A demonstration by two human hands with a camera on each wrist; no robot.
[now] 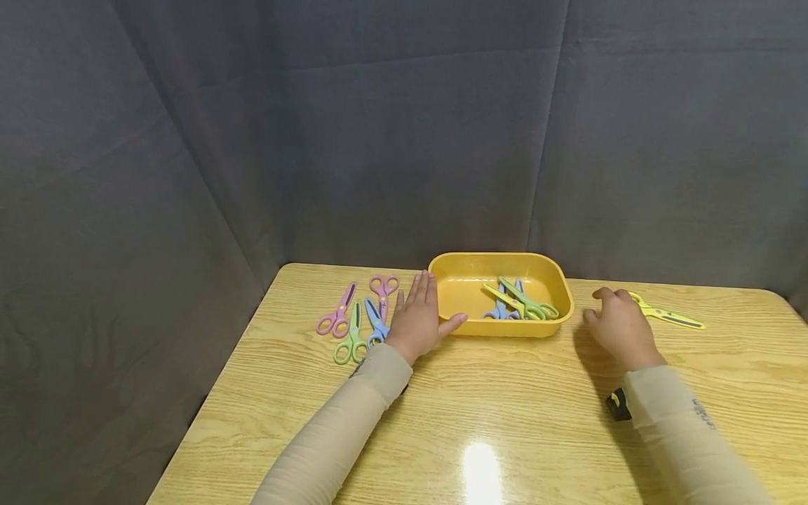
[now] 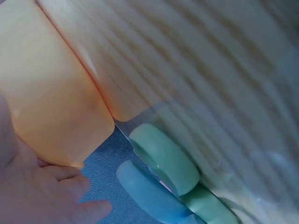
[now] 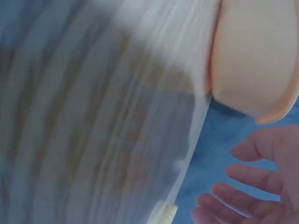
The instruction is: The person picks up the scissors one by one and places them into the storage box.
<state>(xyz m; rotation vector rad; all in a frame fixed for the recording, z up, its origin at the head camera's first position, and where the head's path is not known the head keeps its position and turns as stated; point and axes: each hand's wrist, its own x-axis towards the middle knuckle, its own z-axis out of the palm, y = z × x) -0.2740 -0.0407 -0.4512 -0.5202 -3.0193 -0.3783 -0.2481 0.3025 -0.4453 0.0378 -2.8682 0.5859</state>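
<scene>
A yellow plastic tray (image 1: 454,326) sits near the table's back edge. Inside it lie scissors in blue, yellow and green (image 1: 539,311). My left hand (image 1: 418,315) lies along the tray's left end, fingers straight, thumb at the front rim. In the left wrist view its palm is beside the tray wall (image 2: 60,93). To the tray's right is my right hand (image 1: 621,330), its fingers loosely bent around nothing, as the right wrist view also shows. Partly behind that hand, yellow scissors (image 1: 675,319) lie on the table.
Left of my left hand lie pink scissors (image 1: 341,312), green scissors (image 1: 353,333), blue scissors (image 1: 375,319) and another pink pair (image 1: 383,286), the last two partly overlapping. Grey curtains (image 1: 404,140) hang behind and left of the wooden table (image 1: 505,407).
</scene>
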